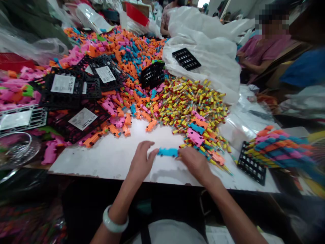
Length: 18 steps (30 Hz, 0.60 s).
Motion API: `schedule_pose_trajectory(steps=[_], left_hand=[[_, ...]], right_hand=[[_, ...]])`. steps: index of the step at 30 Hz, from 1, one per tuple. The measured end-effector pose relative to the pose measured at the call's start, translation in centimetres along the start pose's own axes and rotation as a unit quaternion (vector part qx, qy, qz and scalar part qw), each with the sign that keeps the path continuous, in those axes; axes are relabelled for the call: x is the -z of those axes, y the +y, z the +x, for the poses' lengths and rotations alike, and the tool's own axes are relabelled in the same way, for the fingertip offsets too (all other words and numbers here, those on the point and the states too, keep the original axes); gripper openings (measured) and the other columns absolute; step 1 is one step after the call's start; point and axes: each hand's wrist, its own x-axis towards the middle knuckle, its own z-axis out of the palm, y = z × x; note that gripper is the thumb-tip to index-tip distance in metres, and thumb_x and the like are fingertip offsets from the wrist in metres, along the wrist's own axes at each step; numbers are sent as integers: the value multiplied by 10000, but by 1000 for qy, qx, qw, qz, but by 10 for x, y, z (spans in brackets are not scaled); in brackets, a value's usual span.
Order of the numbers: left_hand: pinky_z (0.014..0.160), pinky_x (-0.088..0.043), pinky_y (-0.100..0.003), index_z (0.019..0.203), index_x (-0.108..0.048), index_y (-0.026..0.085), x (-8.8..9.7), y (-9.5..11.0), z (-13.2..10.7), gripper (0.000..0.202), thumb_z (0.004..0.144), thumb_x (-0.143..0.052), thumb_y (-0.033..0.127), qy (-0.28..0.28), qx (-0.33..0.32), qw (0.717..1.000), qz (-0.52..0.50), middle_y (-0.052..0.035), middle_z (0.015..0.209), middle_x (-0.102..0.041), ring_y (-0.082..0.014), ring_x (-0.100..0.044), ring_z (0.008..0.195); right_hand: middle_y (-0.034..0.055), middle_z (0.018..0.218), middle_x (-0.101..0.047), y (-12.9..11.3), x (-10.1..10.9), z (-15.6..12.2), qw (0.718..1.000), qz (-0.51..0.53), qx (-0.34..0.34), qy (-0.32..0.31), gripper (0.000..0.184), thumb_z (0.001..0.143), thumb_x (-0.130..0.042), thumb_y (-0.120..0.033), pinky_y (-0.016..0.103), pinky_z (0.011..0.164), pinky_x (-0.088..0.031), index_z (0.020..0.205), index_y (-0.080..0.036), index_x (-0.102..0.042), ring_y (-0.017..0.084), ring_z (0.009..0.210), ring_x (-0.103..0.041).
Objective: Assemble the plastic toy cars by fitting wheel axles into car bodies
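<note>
A blue plastic toy piece (167,152) lies between my two hands on the white table (106,159). My left hand (141,162) pinches its left end, fingers curled. My right hand (194,161) grips its right end, fingers closed over it. Just right of my right hand spreads a heap of small yellow tubes with red ends (195,101), with pink, blue and orange pieces lying on it. A white bangle (114,223) sits on my left wrist.
Orange, pink and blue toy pieces (127,57) cover the table's back. Black grid trays with white labels (76,91) lie at the left, one more black tray (251,166) with stacked coloured pieces at the right. White plastic bags (203,51) rise behind. Another person (264,51) sits at far right.
</note>
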Motion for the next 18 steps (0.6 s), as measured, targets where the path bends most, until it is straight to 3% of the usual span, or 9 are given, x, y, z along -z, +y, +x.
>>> schedule_pose_trajectory(steps=[2,4,7,9,13,18], left_hand=[[943,-474,-336,1150,-578,172,-6,1,34,301,906,-482,322,61,40,995,72,-107,1176,-594,-202,-569,1087],[1009,-423,-403,1223,-535,133,-15,1,68,347,922,-445,280,101,81,986,101,-154,1217,-578,-247,-532,1157],[1021,-363,-528,1248,-518,82,-29,1,105,426,884,-529,304,117,131,976,130,-228,1214,-566,-352,-487,1200],[1001,-363,-539,1172,-575,91,-34,0,113,405,830,-614,304,100,144,974,143,-230,1182,-584,-378,-488,1182],[973,-398,-457,1013,-648,127,-28,-5,98,242,802,-618,243,39,125,982,139,-177,1103,-638,-335,-527,1138],[851,-488,-365,1214,-567,184,-3,-5,46,369,897,-464,341,-29,117,992,37,-84,1002,-689,-229,-632,953]], right_hand=[[115,986,-639,29,22,0,991,-70,-74,84,266,938,-525,-301,344,831,-486,1141,-146,-599,220,937,-582],[173,1171,-594,46,39,3,972,-135,-128,143,358,934,-524,-329,434,946,-462,1227,-129,-568,277,1105,-541],[150,1191,-593,42,42,6,962,-124,-161,182,327,950,-491,-332,429,968,-464,1217,-163,-577,263,1131,-544],[92,1038,-643,26,30,4,974,-69,-163,142,249,964,-466,-313,339,863,-506,1130,-195,-608,204,974,-606],[72,907,-639,1,-5,-7,981,-84,-175,-6,156,941,-515,-286,312,749,-478,963,-189,-636,206,865,-587],[97,914,-617,-8,-27,-12,978,-90,-182,-45,117,935,-492,-192,341,764,-429,903,-166,-601,235,881,-518]])
